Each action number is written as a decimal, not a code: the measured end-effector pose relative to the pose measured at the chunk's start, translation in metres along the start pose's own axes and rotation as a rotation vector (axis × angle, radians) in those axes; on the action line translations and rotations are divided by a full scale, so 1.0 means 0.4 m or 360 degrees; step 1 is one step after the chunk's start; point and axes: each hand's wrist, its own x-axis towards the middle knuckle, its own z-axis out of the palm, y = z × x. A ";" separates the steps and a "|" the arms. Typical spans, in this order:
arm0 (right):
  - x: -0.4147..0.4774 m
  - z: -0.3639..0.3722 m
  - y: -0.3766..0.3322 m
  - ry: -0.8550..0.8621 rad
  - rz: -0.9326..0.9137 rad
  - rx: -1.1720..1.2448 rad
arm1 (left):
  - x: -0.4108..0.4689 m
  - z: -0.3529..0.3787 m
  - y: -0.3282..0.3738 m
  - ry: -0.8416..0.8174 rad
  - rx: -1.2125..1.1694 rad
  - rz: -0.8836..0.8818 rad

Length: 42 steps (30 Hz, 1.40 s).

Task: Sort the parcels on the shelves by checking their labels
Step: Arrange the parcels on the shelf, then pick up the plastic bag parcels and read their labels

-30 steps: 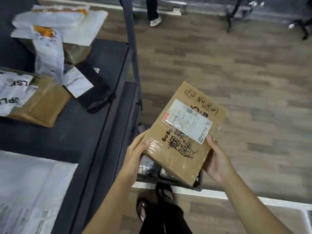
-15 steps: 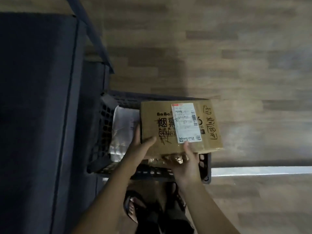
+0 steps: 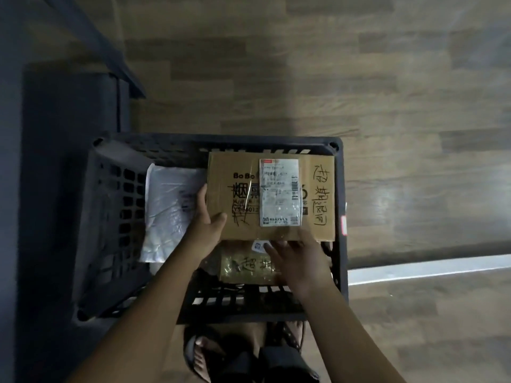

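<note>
Straight below me, in the head view, the cardboard parcel (image 3: pixel 271 197) lies flat and face up within the far right part of a black latticed crate (image 3: pixel 110 217). I cannot tell whether it already rests on what is under it. It is a plain brown box, wider than it is deep, with a strip of clear tape running across its top. A white printed label (image 3: pixel 279 192) with barcodes sits near the middle of the top, its long side running away from me. To the left of the label I read the printed letters "BoBo", with heavy black marker writing below them. More handwritten characters run down the right edge.

My left hand (image 3: pixel 206 225) holds the parcel at its near left corner, with the thumb lying on top and the fingers stretched along the left side. My right hand (image 3: pixel 298 261) is spread loosely, its fingertips at the parcel's near edge, and it grips nothing.

Under that hand a second parcel (image 3: pixel 243 266), brownish and glossy with tape, also carries marker writing. A white mailer bag (image 3: pixel 168 211) lies in the left half of the crate. The crate stands on a wooden floor (image 3: pixel 387 106) beside a dark shelf (image 3: pixel 55 134), and my sandals (image 3: pixel 201 352) show at the bottom of the view.
</note>
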 end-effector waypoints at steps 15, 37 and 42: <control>0.013 0.055 -0.054 0.0382 -0.0011 -0.0077 | 0.038 -0.006 0.035 0.0110 0.0274 0.0001; -0.727 0.761 0.025 -0.0476 -0.1406 -0.2856 | -0.644 -0.429 0.638 0.0965 0.0324 0.0286; -1.001 0.922 0.082 -0.0831 -0.1627 -0.2893 | -0.930 -0.555 0.792 0.1278 0.0384 0.0361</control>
